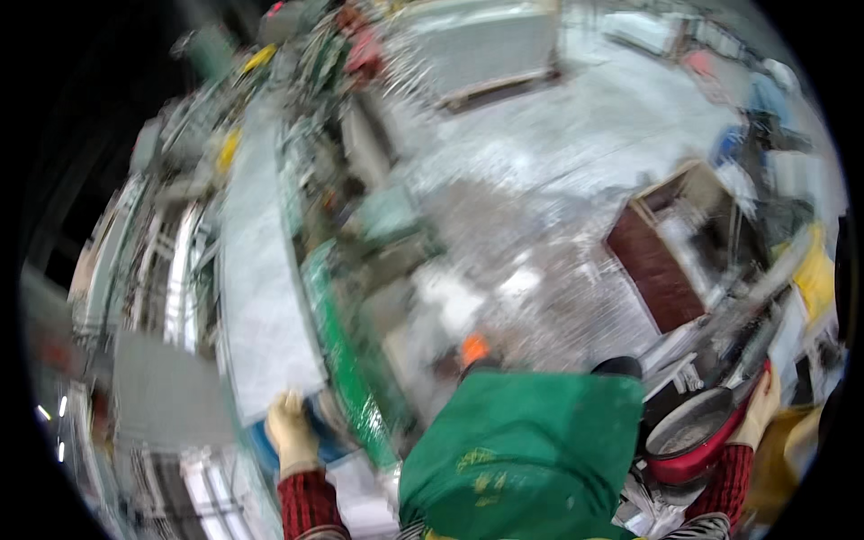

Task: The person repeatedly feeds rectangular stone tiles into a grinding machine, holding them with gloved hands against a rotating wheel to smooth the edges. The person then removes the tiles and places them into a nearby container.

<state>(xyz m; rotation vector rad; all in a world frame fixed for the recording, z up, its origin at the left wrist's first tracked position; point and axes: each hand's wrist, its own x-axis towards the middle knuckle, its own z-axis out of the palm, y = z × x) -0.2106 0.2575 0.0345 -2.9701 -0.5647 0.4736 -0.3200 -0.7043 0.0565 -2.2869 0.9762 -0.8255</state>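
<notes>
While blur smears most of the scene, still legible: a wet, grey concrete floor (576, 153) strewn with pale debris, filling the upper and middle view. Left of it, a long grey stone slab (256, 270) lying on a surface, edged by a green machine rail (346, 360) running down toward the body. At right, an open wooden crate (670, 256) with a dark brown side, standing on the floor. Lower centre, a green apron (522, 459) covering the lap. Hands well apart: left hand (290, 434), gloved, pressed on the near end of the slab, grip impossible to tell; right hand (760, 405), gloved, closed on the rim of a red basin (697, 445) holding a grey disc, low at right.
</notes>
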